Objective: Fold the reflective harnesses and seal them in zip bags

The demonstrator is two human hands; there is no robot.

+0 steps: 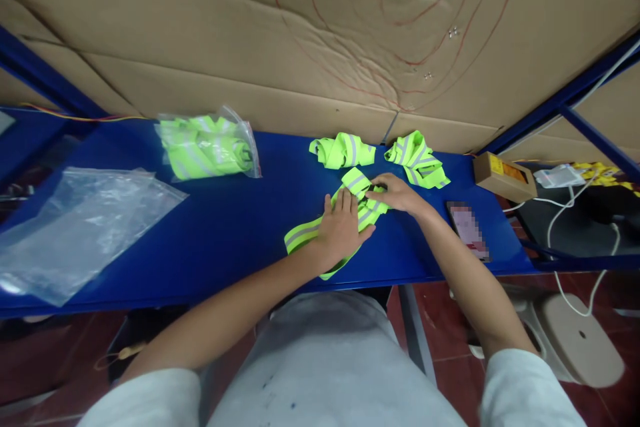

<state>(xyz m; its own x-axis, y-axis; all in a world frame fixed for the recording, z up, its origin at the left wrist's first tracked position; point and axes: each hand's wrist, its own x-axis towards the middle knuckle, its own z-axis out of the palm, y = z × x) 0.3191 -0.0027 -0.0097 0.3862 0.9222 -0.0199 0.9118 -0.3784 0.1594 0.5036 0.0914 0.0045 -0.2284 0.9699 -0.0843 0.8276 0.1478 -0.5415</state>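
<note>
A neon-yellow reflective strap harness [301,234] with grey stripes lies loosely folded near the table's front edge. My left hand [343,225] rests flat on it, fingers stretched out and pressing it to the table. At the harness's right side, my right hand [399,194] is closed on the strap, its fingertips partly hidden by the folds. Just behind lie two bundled harnesses, one rolled harness [345,151] to the left and another folded harness [418,161] to the right. A clear zip bag [207,147] farther left contains more neon-yellow strapping.
Flat clear plastic bags [90,227] lie on the left of the blue table [235,240]. Toward the right are a phone [468,230], a small cardboard box [504,177] and white cables [549,233]. A cardboard wall [200,47] closes off the back. A stool [580,340] stands below right.
</note>
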